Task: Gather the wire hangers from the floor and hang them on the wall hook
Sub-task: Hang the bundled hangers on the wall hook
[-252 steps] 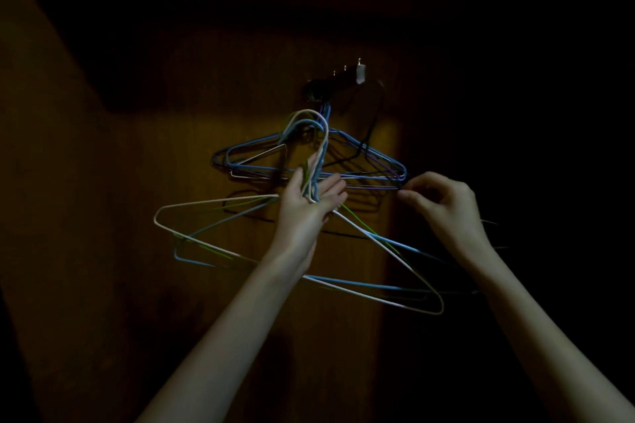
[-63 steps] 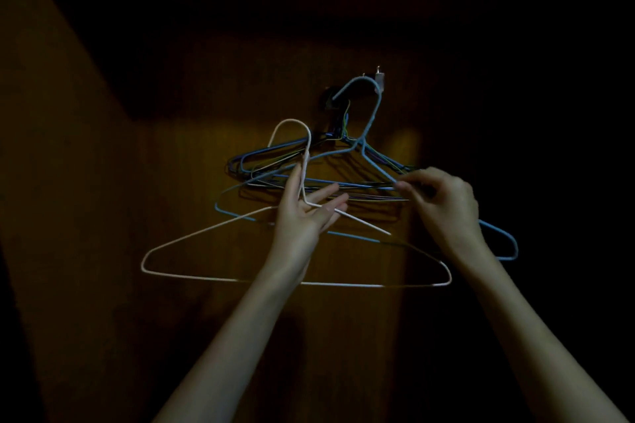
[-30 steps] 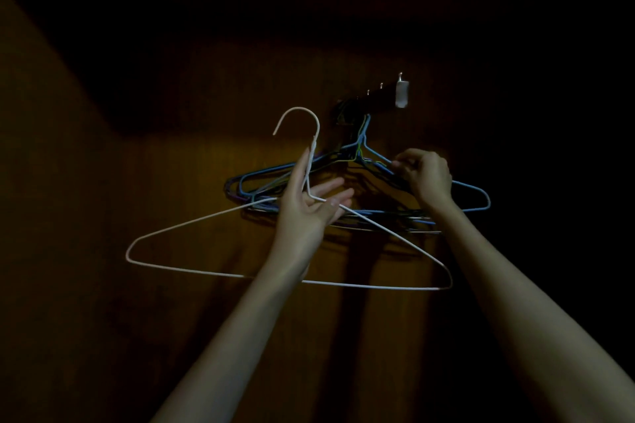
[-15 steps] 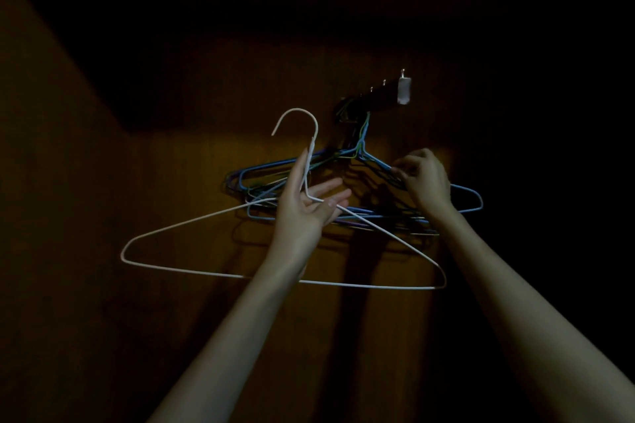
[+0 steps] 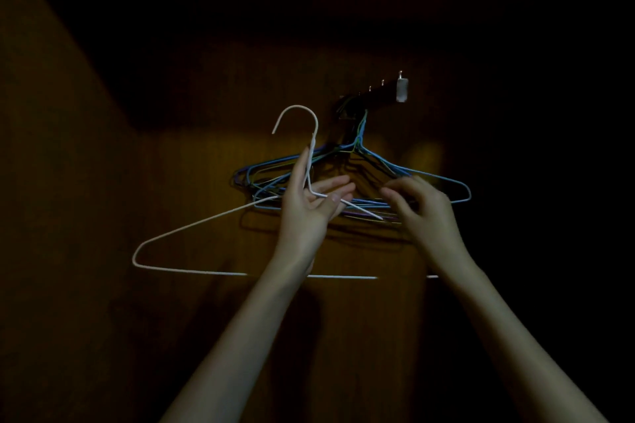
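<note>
My left hand [image 5: 305,213] holds a white wire hanger [image 5: 206,222] by its neck, index finger stretched up along the wire, its hook pointing up and free to the left of the wall hook rack [image 5: 378,96]. A bunch of blue and dark wire hangers [image 5: 359,141] hangs from that rack against the wooden wall. My right hand [image 5: 426,213] hovers blurred in front of the bunch's right side with loosely curled fingers and holds nothing. It hides the right end of the white hanger.
The wooden wall [image 5: 206,336] is dimly lit, and everything around it is dark. A small pale piece [image 5: 402,90] caps the rack's right end, with small pegs along the top. A side wall [image 5: 51,182] closes in on the left.
My right hand has let go of the blue hanger's right shoulder and dropped lower toward the middle. The blue hanger now hangs with the bunch. My left hand keeps the white hanger still.
</note>
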Demonstrator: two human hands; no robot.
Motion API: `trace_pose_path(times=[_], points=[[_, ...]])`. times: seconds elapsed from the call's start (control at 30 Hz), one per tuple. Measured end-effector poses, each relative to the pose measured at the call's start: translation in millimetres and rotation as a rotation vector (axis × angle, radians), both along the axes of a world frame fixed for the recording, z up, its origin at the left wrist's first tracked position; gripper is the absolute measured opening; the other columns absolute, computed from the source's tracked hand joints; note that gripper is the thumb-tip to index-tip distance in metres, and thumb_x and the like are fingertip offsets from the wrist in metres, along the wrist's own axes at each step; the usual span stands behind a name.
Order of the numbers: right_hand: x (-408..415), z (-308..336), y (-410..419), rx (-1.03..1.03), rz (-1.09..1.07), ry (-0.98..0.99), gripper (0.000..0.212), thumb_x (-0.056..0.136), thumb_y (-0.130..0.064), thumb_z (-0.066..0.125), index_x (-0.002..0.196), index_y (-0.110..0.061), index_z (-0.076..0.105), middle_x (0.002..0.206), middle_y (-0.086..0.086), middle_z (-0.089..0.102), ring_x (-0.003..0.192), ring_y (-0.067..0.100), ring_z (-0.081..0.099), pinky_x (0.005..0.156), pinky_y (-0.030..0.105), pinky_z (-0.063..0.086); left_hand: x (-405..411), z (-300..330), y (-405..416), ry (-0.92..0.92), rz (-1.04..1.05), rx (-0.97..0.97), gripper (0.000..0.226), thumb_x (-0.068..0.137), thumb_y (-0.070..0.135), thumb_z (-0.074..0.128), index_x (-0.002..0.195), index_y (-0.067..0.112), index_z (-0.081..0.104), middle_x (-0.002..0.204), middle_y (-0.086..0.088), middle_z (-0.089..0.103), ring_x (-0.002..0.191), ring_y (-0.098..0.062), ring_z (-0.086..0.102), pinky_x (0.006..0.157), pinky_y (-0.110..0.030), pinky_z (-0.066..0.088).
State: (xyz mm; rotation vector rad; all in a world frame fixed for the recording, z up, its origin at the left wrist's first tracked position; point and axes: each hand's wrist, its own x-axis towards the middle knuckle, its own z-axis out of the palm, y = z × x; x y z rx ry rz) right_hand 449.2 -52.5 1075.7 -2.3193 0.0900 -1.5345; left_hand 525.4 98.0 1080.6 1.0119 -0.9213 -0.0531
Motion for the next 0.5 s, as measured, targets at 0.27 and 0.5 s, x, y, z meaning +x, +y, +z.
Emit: trace_pose_path(times=[0.27,0.5], points=[[-29,-32,31,0.008,0.004,-0.035,0.01,0.08,-0.01,0.07,0.088,-0.015,0.07,0.086,-0.004,0.062,0.078,0.01,0.059,0.069,0.028,0.047,-21,-4,11,0.003,-0.036,0.009,0.072,0.091,-0.012,0.046,0.146,0.027,0.022,0.106,-0.013,0.064,0.096,-0.016,0.066,0.085,-0.024,0.054],[-56,-28,22,0.041,-0.079,-0.159,0.01,0.08,-0.004,0.068,0.086,-0.011,0.072,0.082,-0.002,0.059,0.078,0.01,0.058,0.068,0.024,0.046,-26,-21,30,-0.231,0.273,0.097,0.047,0.09,0.01,0.058,0.127,0.035,0.044,0.095,0.012,0.064,0.088,0.007,0.06,0.081,-0.01,0.048]])
